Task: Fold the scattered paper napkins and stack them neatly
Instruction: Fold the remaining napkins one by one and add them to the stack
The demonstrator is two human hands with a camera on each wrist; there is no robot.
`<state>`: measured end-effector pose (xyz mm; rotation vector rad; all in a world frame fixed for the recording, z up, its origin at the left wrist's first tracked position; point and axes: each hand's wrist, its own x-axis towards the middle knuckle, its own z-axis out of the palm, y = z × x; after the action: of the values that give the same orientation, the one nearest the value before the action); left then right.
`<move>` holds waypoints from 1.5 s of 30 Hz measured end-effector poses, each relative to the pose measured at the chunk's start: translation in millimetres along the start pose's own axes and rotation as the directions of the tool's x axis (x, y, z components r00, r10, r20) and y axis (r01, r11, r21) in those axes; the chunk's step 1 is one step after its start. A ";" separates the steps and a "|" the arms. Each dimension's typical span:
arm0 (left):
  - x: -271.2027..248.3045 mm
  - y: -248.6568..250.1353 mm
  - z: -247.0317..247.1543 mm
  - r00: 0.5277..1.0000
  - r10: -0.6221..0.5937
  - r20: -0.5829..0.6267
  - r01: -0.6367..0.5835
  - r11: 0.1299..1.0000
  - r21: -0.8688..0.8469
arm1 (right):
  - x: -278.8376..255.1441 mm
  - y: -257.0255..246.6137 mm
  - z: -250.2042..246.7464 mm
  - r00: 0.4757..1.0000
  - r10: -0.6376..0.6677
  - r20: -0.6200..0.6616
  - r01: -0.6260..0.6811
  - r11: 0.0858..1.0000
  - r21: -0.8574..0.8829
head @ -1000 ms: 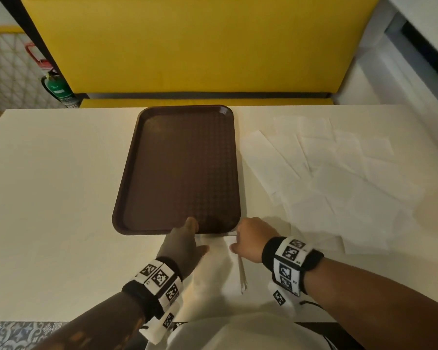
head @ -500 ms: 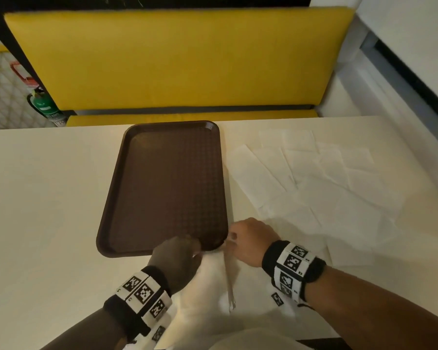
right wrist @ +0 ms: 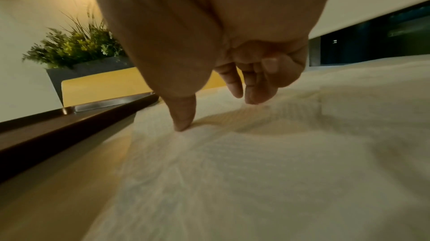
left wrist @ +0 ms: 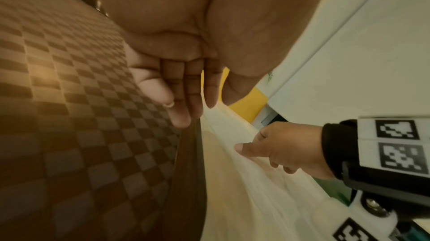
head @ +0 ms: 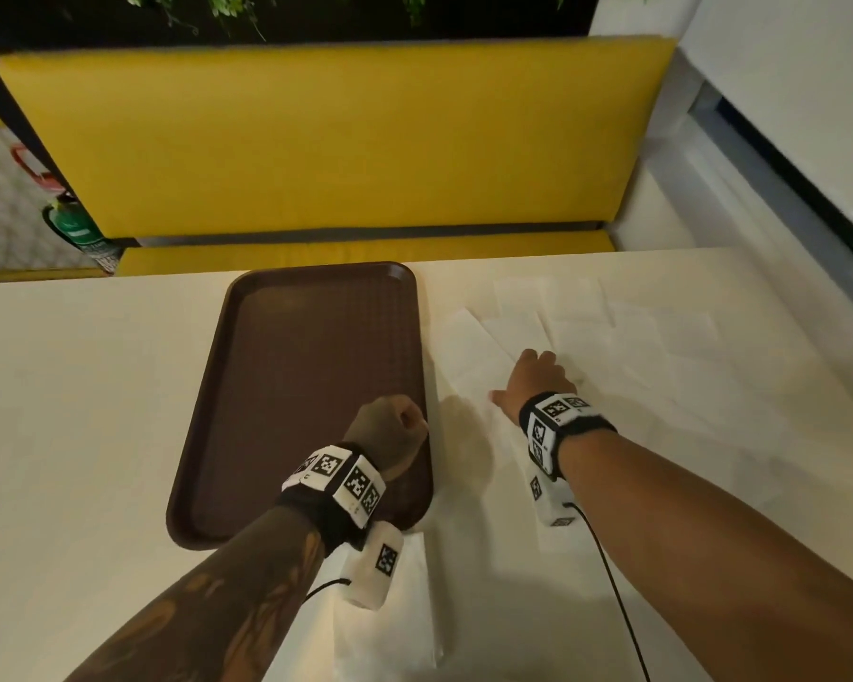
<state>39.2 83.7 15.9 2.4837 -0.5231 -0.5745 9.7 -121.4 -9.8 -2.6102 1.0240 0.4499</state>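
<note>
Several white paper napkins (head: 636, 366) lie scattered and overlapping on the cream table, right of a brown tray (head: 291, 386). My right hand (head: 528, 376) reaches onto the nearest of them. In the right wrist view its thumb (right wrist: 184, 125) and fingertips (right wrist: 251, 97) touch the napkin sheet (right wrist: 256, 153), with nothing gripped. My left hand (head: 400, 425) hovers over the tray's right near part, fingers loosely curled and holding nothing (left wrist: 184, 105). One more napkin (head: 400, 622) lies flat at the table's near edge, partly hidden by my left wrist.
A yellow bench (head: 341, 140) stands behind the table, with a green extinguisher (head: 75, 228) at its left. A white wall with a dark strip runs along the right. A planter with greenery (right wrist: 76, 46) sits above the bench. The tray's raised rim (right wrist: 69, 123) borders the napkins.
Both hands have left the napkin at the near edge. The right hand reached forward and right onto the scattered napkins; the left moved forward over the tray. The head view tilted up.
</note>
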 end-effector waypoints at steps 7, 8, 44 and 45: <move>8.0 3.6 -3.6 1.000 0.002 0.018 -0.001 1.000 -0.023 | 11.4 -4.3 -7.8 1.000 -0.019 0.023 0.017 0.998 0.061; 8.4 4.4 -4.3 1.000 0.013 0.002 -0.013 0.999 -0.031 | 10.8 -4.7 -9.3 0.998 -0.066 0.013 0.065 0.995 0.072; -28.2 46.0 -63.2 0.978 0.170 -0.118 -0.201 0.645 -0.737 | -92.3 10.9 -78.8 0.874 -0.485 0.028 0.195 0.402 0.895; -28.6 45.8 -63.8 0.978 0.168 -0.124 -0.204 0.641 -0.740 | -92.7 9.1 -79.9 0.870 -0.493 -0.031 0.246 0.379 0.892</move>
<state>35.8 87.3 99.3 1.6123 -0.4017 -0.5120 -47.0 -102.8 97.4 -1.6507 0.3389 0.0517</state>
